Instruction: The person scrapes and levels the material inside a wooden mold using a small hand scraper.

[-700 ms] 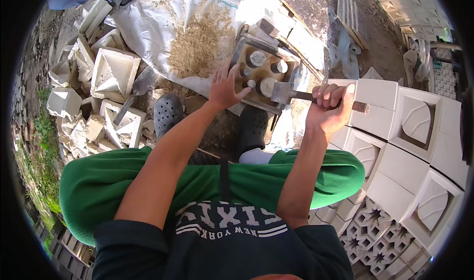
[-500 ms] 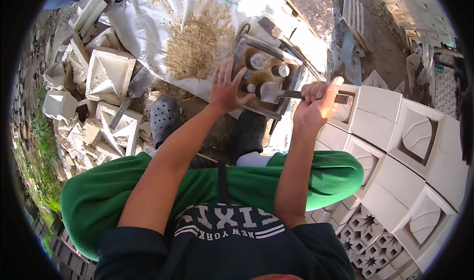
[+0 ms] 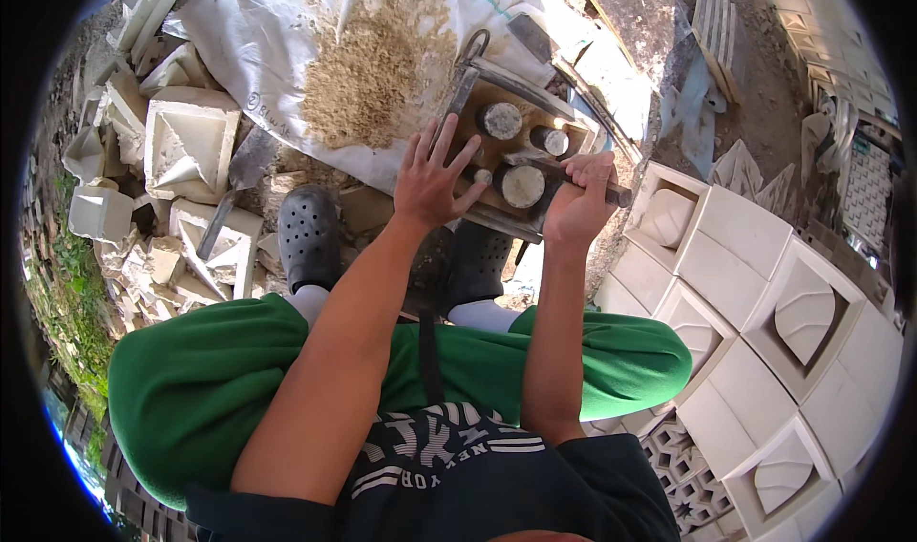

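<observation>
Standing inside the open box (image 3: 506, 222) are several round-topped cylinders (image 3: 522, 187).

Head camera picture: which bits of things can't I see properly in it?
In the head view:
Part of the hammer handle: the right hand wraps over it.
The hammer's head: too dark and blurred to make out.
Part of the box's left rim: the left hand covers it.
The rest of the white sheet: the top edge cuts it off.

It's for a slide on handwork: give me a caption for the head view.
Left hand spread at a box frame around pale cylinders; right hand grips a tool handle.
</observation>
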Motion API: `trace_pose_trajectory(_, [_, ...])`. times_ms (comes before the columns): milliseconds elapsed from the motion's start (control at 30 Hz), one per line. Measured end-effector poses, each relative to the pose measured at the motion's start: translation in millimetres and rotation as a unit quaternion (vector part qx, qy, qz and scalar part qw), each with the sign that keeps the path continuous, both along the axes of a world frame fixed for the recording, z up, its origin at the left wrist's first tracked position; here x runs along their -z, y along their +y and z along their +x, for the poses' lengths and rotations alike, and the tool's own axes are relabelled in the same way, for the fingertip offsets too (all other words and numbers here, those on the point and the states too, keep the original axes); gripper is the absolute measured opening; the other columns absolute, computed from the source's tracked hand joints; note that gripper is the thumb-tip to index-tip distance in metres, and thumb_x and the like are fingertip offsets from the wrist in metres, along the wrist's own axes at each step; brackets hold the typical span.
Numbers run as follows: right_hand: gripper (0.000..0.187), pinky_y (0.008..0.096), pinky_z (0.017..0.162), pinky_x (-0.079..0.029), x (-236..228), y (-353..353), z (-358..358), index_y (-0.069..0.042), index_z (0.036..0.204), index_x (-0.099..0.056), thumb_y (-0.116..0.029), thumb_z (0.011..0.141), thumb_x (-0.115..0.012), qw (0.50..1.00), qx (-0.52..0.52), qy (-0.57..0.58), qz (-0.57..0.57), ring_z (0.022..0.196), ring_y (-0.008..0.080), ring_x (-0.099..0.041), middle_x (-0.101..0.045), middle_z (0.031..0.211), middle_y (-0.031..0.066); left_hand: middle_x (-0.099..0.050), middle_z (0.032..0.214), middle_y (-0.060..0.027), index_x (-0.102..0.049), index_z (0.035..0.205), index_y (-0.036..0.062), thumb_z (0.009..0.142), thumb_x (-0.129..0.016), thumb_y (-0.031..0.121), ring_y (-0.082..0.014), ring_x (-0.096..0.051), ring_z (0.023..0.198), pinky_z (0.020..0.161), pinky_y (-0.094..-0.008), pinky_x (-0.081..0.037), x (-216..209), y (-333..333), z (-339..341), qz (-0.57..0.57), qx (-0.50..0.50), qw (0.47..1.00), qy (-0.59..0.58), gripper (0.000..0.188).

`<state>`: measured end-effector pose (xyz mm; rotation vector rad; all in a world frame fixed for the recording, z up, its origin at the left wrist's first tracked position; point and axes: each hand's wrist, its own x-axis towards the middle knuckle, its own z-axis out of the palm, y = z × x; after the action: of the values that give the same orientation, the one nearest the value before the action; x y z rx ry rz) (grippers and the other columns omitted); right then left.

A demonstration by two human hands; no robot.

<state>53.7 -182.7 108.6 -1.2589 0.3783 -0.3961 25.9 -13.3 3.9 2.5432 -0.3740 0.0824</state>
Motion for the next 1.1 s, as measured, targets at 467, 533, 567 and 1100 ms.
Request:
trace_pose_trajectory(467, [0.042,0.0333,0.054,-0.029,-26,-22,3,-0.012,0.055,-0.025,-0.013,0.094,-0.040,0.995,-0.084,-0.022,-0.050,0.048,0.0144,-0.025,-0.024,0.048,0.0001,-0.033,0.150,-0.0140,-0.051,0.135,0.0262,0.077,-0.068,0.045,-0.0360,-0.042,0.127,0.100,-0.0469,-0.042,-4,0,2,-0.005,-0.008,1.000,0.021,0.063])
trace_pose_trajectory(533, [0.042,0.0339,0.055,-0.029,-5,-16,10,-0.013,0.055,-0.024,-0.013,0.094,-0.041,0.998,-0.022,0.022,-0.061,0.049,0.0141,-0.024,-0.024,0.049,-0.0002,-0.033,0.150,-0.0137,-0.052,0.135,0.0261,0.077,-0.068,0.044,-0.0357,-0.042,0.127,0.100,-0.0468,-0.042,-6,-2,3,-0.010,-0.006,1.000,0.029,0.063])
trace_pose_trajectory(567, [0.042,0.0346,0.055,-0.029,4,-14,11,-0.013,0.055,-0.024,-0.013,0.094,-0.042,0.996,-0.002,0.065,-0.054,0.049,0.0145,-0.024,-0.023,0.049,-0.0001,-0.033,0.150,-0.0135,-0.052,0.134,0.0261,0.076,-0.068,0.044,-0.0355,-0.042,0.127,0.100,-0.0467,-0.042,-7,-4,2,-0.014,-0.007,0.999,0.036,0.063])
trace_pose_trajectory(1100, [0.040,0.0291,0.049,-0.028,1,4,-1,-0.005,0.053,-0.032,-0.005,0.091,-0.045,0.993,-0.064,-0.027,-0.091,0.049,0.0114,-0.031,-0.033,0.052,0.0011,-0.031,0.151,-0.0128,-0.049,0.136,0.0273,0.077,-0.067,0.045,-0.0354,-0.043,0.126,0.095,-0.0472,-0.046,-3,0,-1,-0.002,-0.006,0.999,0.039,0.064])
